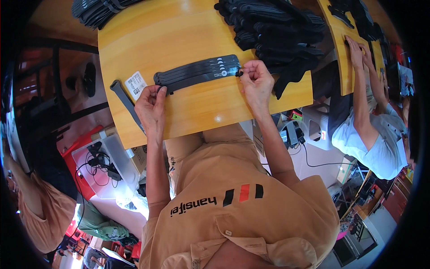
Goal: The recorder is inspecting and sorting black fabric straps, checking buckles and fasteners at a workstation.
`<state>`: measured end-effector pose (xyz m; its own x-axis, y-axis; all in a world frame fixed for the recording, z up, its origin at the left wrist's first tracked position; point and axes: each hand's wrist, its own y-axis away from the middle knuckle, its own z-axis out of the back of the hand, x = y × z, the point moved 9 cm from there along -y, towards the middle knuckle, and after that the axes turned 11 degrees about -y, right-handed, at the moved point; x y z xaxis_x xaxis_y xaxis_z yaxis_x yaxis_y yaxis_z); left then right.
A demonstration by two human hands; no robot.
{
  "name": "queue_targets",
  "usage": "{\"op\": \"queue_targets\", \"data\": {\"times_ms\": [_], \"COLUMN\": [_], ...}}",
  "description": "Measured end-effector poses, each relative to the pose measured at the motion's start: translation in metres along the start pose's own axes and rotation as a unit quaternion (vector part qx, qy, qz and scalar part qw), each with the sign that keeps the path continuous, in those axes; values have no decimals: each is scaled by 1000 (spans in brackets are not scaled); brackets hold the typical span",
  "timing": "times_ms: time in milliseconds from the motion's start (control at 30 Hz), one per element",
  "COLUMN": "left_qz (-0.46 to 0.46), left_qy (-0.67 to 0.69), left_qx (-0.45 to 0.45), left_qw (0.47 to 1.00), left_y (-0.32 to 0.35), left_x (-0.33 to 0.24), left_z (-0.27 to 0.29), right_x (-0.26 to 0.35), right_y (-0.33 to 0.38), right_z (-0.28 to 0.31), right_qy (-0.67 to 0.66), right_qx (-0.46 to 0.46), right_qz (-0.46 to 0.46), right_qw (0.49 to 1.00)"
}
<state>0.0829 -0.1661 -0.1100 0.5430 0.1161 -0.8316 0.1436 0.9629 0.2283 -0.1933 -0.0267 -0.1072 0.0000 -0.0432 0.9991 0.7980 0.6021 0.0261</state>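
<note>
A row of flat black straps (197, 74) with white print at one end lies across the wooden table (156, 36) in front of me. At its lower left corner my left hand (151, 109) is closed, thumb and forefinger pinched on a strap end. My right hand (258, 85) is also closed, its fingertips pinching a small black piece at the right end of the row, which looks like the other end of the strap. Left of my left hand lies a single folded black strap (127, 103), next to a white printed label (135, 85).
A large heap of black straps (277, 31) fills the table's far right, and a bundle of straps (101, 11) sits far left. Beside the table on the left is a clear plastic bin (107, 166) with cables. Co-workers (371, 134) are on both sides.
</note>
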Motion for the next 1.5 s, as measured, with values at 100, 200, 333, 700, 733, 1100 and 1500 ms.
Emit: {"op": "queue_targets", "data": {"times_ms": [100,200,333,700,733,1100,1500], "left_qz": [2,0,3,-8,-8,-68,-43], "left_qy": [-1,-23,-12,-42,-42,-101,-120], "left_qx": [2,-4,-4,-14,-14,-46,-37], "left_qw": [1000,1000,1000,999,999,991,991], "left_y": [0,-2,-2,-1,-1,-3,-3], "left_x": [0,3,4,-2,-3,-11,-11], "left_z": [-1,0,-2,-1,-1,3,4], "right_x": [0,1,1,2,2,3,1], "right_y": [0,0,0,-1,-1,-1,-2], "right_z": [1,0,1,0,0,-1,-1], "right_qy": [4,8,15,37,37,44,35], "right_qx": [-3,-4,-10,-3,-3,-7,2], "right_qz": [6,4,11,21,21,45,24], "right_qw": [1000,1000,1000,999,999,998,999]}}
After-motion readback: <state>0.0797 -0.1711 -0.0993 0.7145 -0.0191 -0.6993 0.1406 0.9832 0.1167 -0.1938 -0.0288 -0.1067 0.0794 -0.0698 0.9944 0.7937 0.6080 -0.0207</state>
